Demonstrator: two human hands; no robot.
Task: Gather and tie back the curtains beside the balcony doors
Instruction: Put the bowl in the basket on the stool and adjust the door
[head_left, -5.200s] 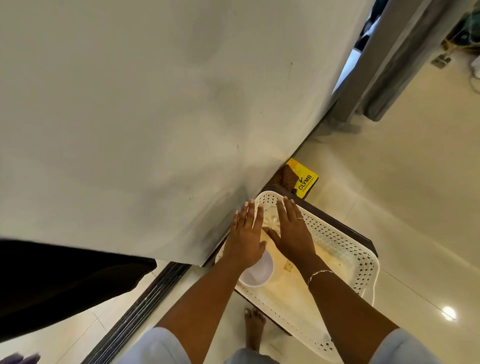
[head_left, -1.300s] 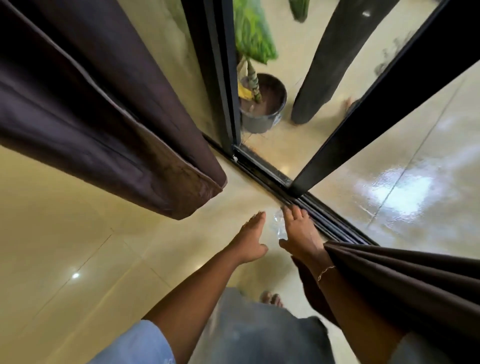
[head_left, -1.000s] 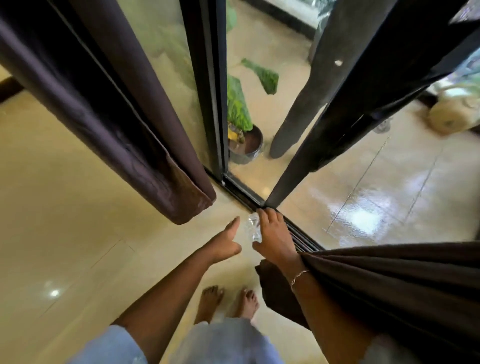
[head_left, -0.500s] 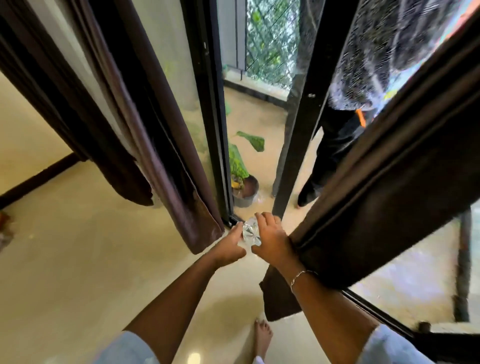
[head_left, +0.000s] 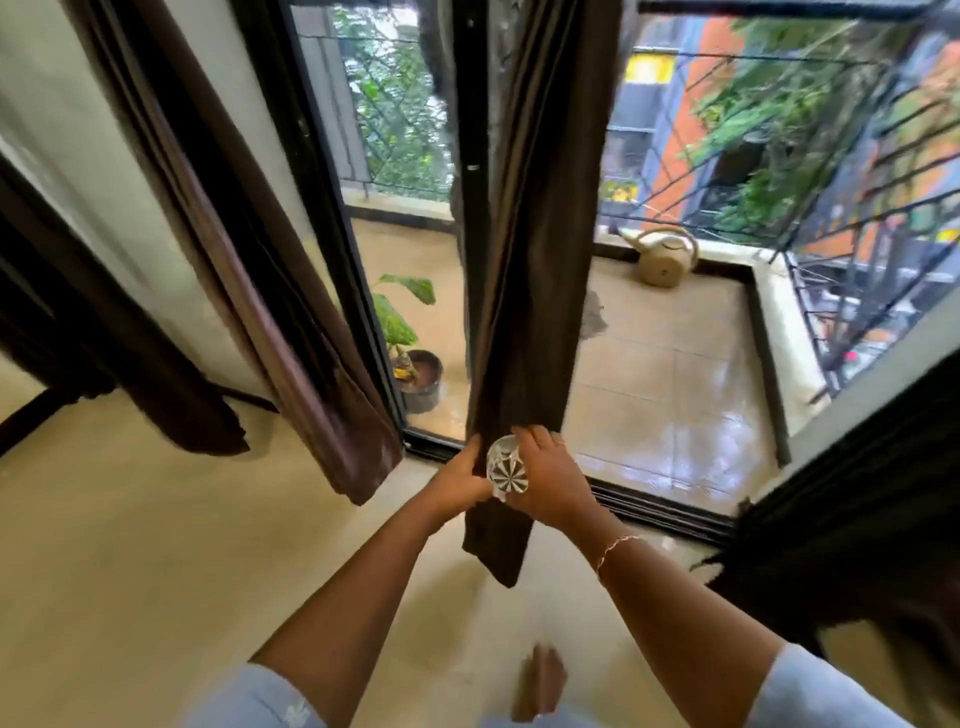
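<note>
Fingers of the right hand curl over a clear faceted piece, apparently a tieback fastener, and press it to the front of the gathered curtain. The left hand wraps round the bundle's opposite edge, thumb forward, at the open balcony doorway. The dark brown panel hangs bunched into a narrow column in front of the black door frame, its hem dangling loose below both hands. No cord or band shows round the cloth, so the tie looks unfinished, and the two hands appear to be all that binds the folds. If either hand lets go before the fastener closes, the folds would likely spread and need gathering again. The smooth, glassy piece could also slip from the curled fingers and drop onto the hard tiled floor, close to the person's bare foot. How the fastener attaches cannot be told from this view. Two more dark curtains hang ungathered, the left curtain just beside the doorway and the right curtain at the frame's edge, so more of the job seems to wait. Beyond the sill the balcony tiles look wet, with a potted plant and a watering can standing well apart.
</note>
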